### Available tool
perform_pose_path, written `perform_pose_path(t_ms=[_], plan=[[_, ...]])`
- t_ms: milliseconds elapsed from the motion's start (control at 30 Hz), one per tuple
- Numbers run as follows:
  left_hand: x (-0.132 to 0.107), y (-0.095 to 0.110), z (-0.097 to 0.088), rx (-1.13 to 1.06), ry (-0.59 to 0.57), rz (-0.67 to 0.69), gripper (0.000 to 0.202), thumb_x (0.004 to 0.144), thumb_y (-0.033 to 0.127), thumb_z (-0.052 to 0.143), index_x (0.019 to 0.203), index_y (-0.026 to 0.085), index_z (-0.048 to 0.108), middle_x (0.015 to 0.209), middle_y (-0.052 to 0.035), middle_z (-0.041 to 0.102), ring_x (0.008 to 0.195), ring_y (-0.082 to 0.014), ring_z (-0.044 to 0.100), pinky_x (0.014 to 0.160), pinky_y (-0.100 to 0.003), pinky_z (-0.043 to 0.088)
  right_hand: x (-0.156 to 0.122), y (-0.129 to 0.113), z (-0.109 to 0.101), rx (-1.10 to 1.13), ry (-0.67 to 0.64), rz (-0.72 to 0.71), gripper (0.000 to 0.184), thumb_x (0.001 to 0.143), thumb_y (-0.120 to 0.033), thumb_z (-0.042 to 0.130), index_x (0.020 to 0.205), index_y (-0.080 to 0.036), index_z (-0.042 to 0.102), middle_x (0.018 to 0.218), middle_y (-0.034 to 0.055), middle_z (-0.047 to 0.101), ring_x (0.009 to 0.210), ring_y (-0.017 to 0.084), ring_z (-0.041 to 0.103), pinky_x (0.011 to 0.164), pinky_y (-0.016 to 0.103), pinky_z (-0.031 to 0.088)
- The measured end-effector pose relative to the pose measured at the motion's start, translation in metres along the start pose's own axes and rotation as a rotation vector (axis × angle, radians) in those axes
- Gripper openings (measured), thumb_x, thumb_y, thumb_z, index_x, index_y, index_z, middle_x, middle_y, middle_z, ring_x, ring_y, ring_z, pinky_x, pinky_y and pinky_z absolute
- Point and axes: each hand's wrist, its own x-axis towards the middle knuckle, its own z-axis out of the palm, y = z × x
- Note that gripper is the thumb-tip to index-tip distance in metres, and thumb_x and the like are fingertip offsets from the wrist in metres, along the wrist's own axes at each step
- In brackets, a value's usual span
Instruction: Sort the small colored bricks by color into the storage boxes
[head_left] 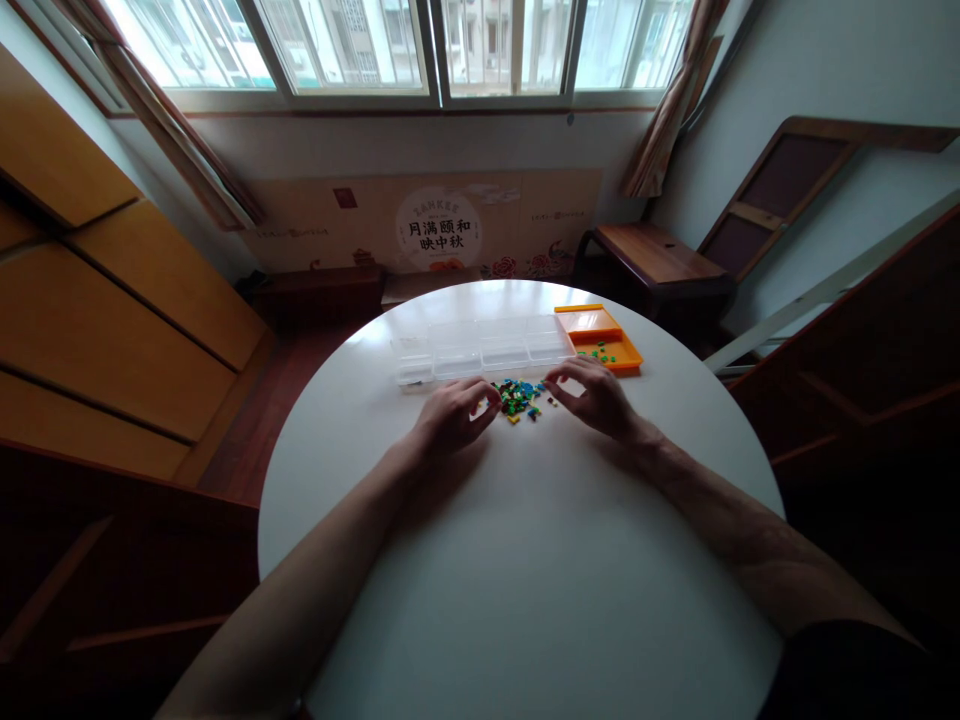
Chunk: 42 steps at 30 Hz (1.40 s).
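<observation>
1. Our left hand [459,408] curls, thumb near forefinger; we cannot tell whether it grips anything.
2. Just right of it lies our toy brick pile [517,398].
3. Our right hand [596,395] bends likewise across the pile, its grip unclear.
4. Beyond our hands sit a clear compartment box [480,345] and, rightward, an orange tray [630,358].

Tiny pieces [517,398] (mostly green, blue) lie loosely heaped.

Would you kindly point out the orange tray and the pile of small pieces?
Orange tray [625,353], head view: bare floor, right side.
Pile of small pieces [517,397], head view: around its middle.
</observation>
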Motion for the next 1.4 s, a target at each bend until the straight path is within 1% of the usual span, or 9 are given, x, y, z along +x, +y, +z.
perform_pose_path(t_ms=[167, 300, 400, 533, 633, 767, 900, 1233, 1400], plan=[[-0.004, -0.009, -0.016, 0.059, -0.010, -0.094, 0.010, 0.099, 0.029, 0.066, 0.101, 0.022, 0.073, 0.098, -0.0025, 0.076, 0.077, -0.0176, 0.067, 0.082, -0.033, 0.050, -0.002, 0.042, -0.014, -0.128, 0.273, 0.341, 0.020, 0.099, -0.041, 0.070, 0.090, -0.024, 0.074, 0.090, 0.0061, 0.079, 0.083, 0.027, 0.070, 0.093, 0.047, 0.055], [-0.006, -0.009, -0.022, 0.092, -0.053, -0.114, 0.010, 0.091, 0.028, 0.070, 0.099, 0.024, 0.073, 0.098, -0.0022, 0.076, 0.084, -0.0212, 0.069, 0.086, -0.035, 0.051, -0.006, 0.060, -0.018, -0.203, 0.351, 0.510, 0.020, 0.096, -0.042, 0.069, 0.091, -0.024, 0.074, 0.097, 0.0078, 0.078, 0.090, 0.029, 0.068, 0.098, 0.049, 0.053], [-0.007, -0.007, -0.025, 0.112, -0.101, -0.126, 0.016, 0.086, 0.026, 0.073, 0.102, 0.024, 0.074, 0.105, -0.0027, 0.077, 0.088, -0.0236, 0.069, 0.090, -0.037, 0.052, -0.008, 0.061, -0.015, -0.212, 0.364, 0.549, 0.019, 0.093, -0.041, 0.069, 0.096, -0.023, 0.075, 0.105, 0.0098, 0.077, 0.099, 0.031, 0.066, 0.099, 0.050, 0.052], [-0.007, -0.008, -0.026, 0.100, -0.128, -0.126, 0.022, 0.087, 0.027, 0.072, 0.109, 0.026, 0.075, 0.112, -0.0034, 0.076, 0.094, -0.0244, 0.069, 0.091, -0.038, 0.053, -0.007, 0.053, -0.010, -0.171, 0.328, 0.467, 0.017, 0.094, -0.038, 0.068, 0.097, -0.023, 0.075, 0.106, 0.0098, 0.075, 0.103, 0.031, 0.065, 0.102, 0.049, 0.052], [-0.007, -0.010, -0.020, 0.082, -0.098, -0.085, 0.024, 0.093, 0.032, 0.072, 0.116, 0.027, 0.078, 0.115, -0.0047, 0.076, 0.095, -0.0233, 0.071, 0.090, -0.037, 0.055, -0.005, 0.040, -0.007, -0.109, 0.256, 0.311, 0.012, 0.097, -0.033, 0.068, 0.097, -0.023, 0.074, 0.106, 0.0093, 0.074, 0.106, 0.031, 0.066, 0.101, 0.049, 0.054], [-0.005, -0.009, -0.012, 0.044, -0.070, 0.051, 0.027, 0.098, 0.034, 0.073, 0.124, 0.029, 0.079, 0.118, -0.0065, 0.076, 0.096, -0.0222, 0.072, 0.090, -0.037, 0.056, -0.002, 0.015, -0.002, -0.029, 0.063, 0.061, 0.007, 0.101, -0.027, 0.068, 0.100, -0.026, 0.074, 0.110, 0.0085, 0.075, 0.108, 0.031, 0.067, 0.100, 0.051, 0.056], [-0.003, -0.003, -0.006, -0.002, -0.088, 0.134, 0.028, 0.108, 0.033, 0.066, 0.133, 0.034, 0.078, 0.120, -0.0077, 0.073, 0.102, -0.0211, 0.072, 0.091, -0.034, 0.057, -0.001, -0.005, 0.002, 0.026, -0.115, -0.086, 0.008, 0.103, -0.024, 0.068, 0.105, -0.027, 0.075, 0.112, 0.0071, 0.077, 0.106, 0.029, 0.067, 0.101, 0.050, 0.056], [-0.002, -0.008, 0.009, 0.092, -0.095, 0.160, 0.023, 0.111, 0.036, 0.063, 0.122, 0.033, 0.083, 0.122, -0.0063, 0.076, 0.096, -0.0192, 0.072, 0.093, -0.033, 0.056, -0.002, -0.004, 0.003, 0.080, -0.138, -0.091, 0.008, 0.103, -0.023, 0.070, 0.104, -0.027, 0.077, 0.112, 0.0066, 0.077, 0.106, 0.028, 0.068, 0.102, 0.048, 0.058], [-0.003, -0.012, 0.011, 0.057, -0.081, 0.143, 0.019, 0.110, 0.036, 0.065, 0.117, 0.031, 0.082, 0.124, -0.0052, 0.078, 0.103, -0.0205, 0.074, 0.095, -0.034, 0.056, -0.002, -0.005, 0.002, 0.086, -0.148, -0.095, 0.009, 0.103, -0.023, 0.068, 0.104, -0.027, 0.076, 0.111, 0.0067, 0.078, 0.106, 0.028, 0.068, 0.101, 0.049, 0.058]])
